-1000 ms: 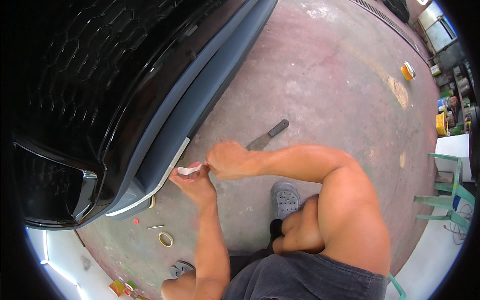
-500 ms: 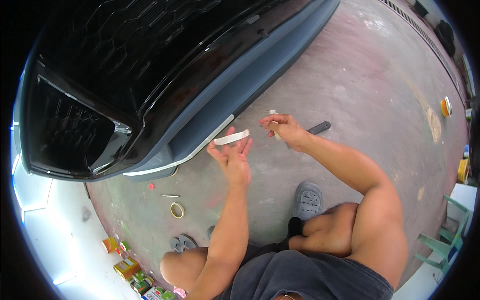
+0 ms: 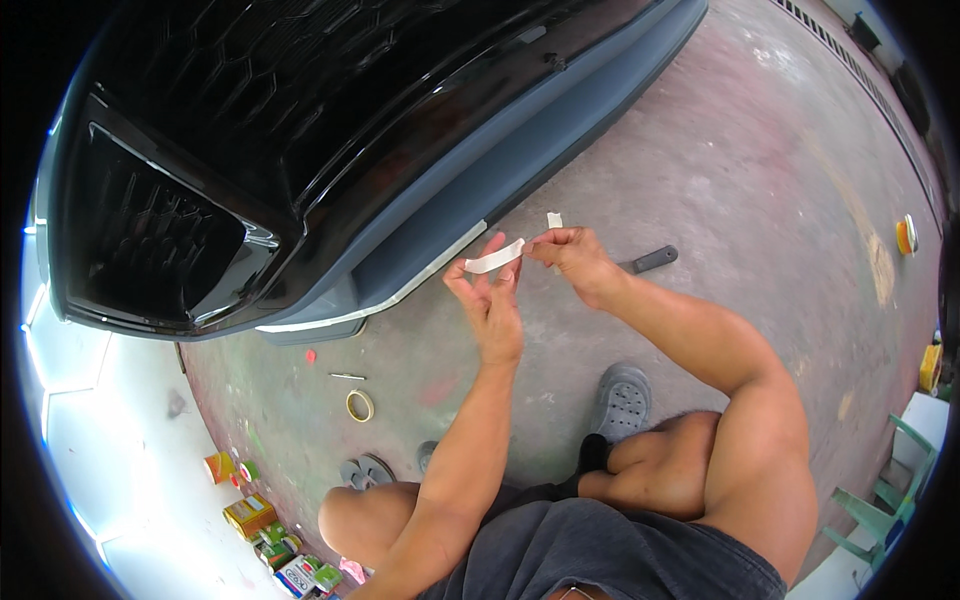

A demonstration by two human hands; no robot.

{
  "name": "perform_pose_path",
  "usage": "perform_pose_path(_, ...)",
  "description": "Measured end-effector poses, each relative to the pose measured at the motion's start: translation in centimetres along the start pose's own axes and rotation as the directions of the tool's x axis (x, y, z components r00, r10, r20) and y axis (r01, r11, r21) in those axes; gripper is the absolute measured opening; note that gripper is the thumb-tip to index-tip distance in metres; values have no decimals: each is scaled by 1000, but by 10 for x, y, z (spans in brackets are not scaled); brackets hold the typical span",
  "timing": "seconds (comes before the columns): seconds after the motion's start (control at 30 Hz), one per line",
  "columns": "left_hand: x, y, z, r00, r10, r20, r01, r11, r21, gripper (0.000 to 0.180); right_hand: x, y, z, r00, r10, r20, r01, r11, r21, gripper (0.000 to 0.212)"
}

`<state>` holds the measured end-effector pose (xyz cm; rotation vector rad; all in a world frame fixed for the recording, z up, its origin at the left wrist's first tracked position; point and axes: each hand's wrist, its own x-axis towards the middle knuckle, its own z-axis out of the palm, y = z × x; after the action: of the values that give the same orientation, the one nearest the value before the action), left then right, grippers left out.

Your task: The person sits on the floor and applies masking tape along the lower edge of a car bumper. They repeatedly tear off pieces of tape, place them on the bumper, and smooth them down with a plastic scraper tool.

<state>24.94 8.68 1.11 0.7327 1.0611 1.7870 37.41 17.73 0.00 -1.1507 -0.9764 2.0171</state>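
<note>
A short strip of white masking tape [image 3: 494,259] spans between my hands, just off the grey lower lip [image 3: 440,215] of a black car bumper [image 3: 350,190]. My left hand [image 3: 488,305] pinches the strip's left end, other fingers spread behind it. At the strip's right end, the fingers of my right hand [image 3: 575,262] are closed in a pinch. A second pale tape piece [image 3: 554,219] shows above and below the right hand, partly hidden by it; whether the hand grips it is unclear. White tape [image 3: 415,285] runs along part of the lip's bottom edge.
A dark-handled tool [image 3: 655,260] lies on the concrete floor beyond my right hand. Nearer left are a tape roll [image 3: 360,405], a thin metal rod [image 3: 348,376] and a red bit [image 3: 311,356]. Cans [image 3: 250,515] line the left wall; a green chair [image 3: 870,520] stands right.
My right hand has come to the right end of the tape strip, which it stood apart from before. The view has shifted slightly, so the bumper and floor items sit a little differently.
</note>
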Motion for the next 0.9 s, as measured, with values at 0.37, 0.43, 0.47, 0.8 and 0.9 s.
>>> perform_pose_path(0.37, 13, 1, -17, 986, -34, -166, 23, 997, -69, 34, 16, -5, -3, 992, -73, -100, 73, 997, -2, 14)
perform_pose_path(0.43, 14, 1, -17, 990, -21, -139, 7, 995, -95, 33, 15, -1, -1, 996, -31, -80, 29, 999, -26, 18)
perform_pose_path(0.47, 14, 3, -14, 991, -17, -136, 5, 996, -90, 33, 13, -1, 3, 998, -17, -58, 15, 1000, -20, 19)
perform_pose_path(0.8, 11, -6, -13, 986, 155, 55, -158, 986, 56, 27, 9, 2, 16, 1000, 12, 20, -11, 998, -58, 17)
perform_pose_path(0.9, 9, -3, -11, 994, 98, -49, -100, 995, -31, 23, 17, 10, 15, 995, -83, -45, 83, 996, -22, 18)
